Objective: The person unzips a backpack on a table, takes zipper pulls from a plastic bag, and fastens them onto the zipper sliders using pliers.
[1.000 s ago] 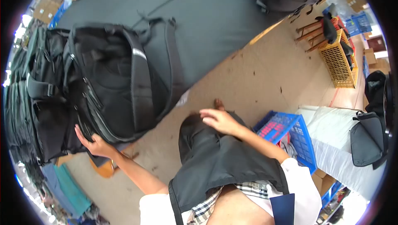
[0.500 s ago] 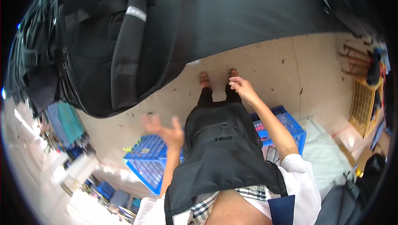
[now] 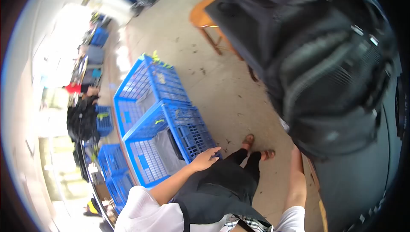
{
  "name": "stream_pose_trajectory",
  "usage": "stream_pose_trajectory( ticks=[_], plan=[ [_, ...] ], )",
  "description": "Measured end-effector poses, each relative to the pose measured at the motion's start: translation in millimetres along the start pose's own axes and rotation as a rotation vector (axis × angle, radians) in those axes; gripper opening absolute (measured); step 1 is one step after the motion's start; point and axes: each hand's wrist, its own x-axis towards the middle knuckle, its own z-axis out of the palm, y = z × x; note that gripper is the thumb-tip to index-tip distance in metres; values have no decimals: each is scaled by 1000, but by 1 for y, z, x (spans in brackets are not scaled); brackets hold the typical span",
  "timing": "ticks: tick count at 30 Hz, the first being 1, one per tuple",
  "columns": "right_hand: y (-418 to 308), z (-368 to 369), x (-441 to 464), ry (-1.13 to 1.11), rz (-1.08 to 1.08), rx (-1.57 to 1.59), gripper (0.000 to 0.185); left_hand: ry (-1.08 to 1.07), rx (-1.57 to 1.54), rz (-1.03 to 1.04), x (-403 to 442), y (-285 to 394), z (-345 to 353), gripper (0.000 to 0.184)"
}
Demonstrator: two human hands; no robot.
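My left hand [image 3: 205, 159] is open, its fingers loosely stretched out. It hovers at the near corner of a blue plastic crate [image 3: 172, 131]; whether it touches the rim I cannot tell. Inside that crate lies some grey material [image 3: 164, 146], with a dark curved piece by its wall. On the right, my right hand [image 3: 296, 153] reaches to the table edge just below a black backpack [image 3: 329, 99]. Its fingers are hidden there, so any grip does not show. The backpack lies on a dark-covered table [image 3: 350, 185] and is blurred by motion.
A second blue crate [image 3: 149, 91] adjoins the first. A wooden stool [image 3: 203, 13] stands at the table's far end. More blue crates [image 3: 114, 163] and a pile of black bags [image 3: 83, 118] are farther left. Concrete floor [image 3: 222, 91] runs between crates and table.
My view has swung left, so the table and backpack now appear on the right and the crates on the left. My left hand has come to the crate, my right hand to the table edge.
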Motion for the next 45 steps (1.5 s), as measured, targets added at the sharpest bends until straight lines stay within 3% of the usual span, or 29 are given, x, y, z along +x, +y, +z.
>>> stream_pose_trajectory(
  ticks=[2,5,7,13,20,23,25,34,37,40,42,43,45],
  plan=[
    [2,-1,6,-104,-1,-48,30,68,-87,-68,-12,-41,2,47],
    [-33,53,20,-264,-31,-74,30,219,-150,-151,-30,-96,6,47],
    [-46,73,23,-358,-27,-71,30,197,-169,-384,-49,-120,8,48],
    [-57,90,24,-476,-41,-24,30,128,-234,-526,-76,-167,38,50],
    [-53,46,52,-545,-67,78,30,125,-265,-446,-56,-154,23,48],
    [13,-41,3,-524,-102,149,29,110,-251,-398,-47,-151,20,48],
    [16,-45,3,-528,-142,195,29,104,-249,-352,-40,-160,25,48],
    [35,-79,12,-513,-274,378,29,-20,-137,-232,-5,-130,21,49],
    [-29,-4,14,-489,-330,410,29,-65,-163,-106,38,-128,38,47],
    [-33,23,7,-379,-357,415,29,-68,-37,-5,97,-75,45,49],
    [-14,20,10,-215,-322,396,29,-152,4,-102,123,-11,41,48],
    [-4,18,12,-112,-287,380,29,-27,-219,77,139,-9,57,41],
    [12,18,17,79,-229,341,29,-164,-811,5,150,44,60,44]
  ],
)
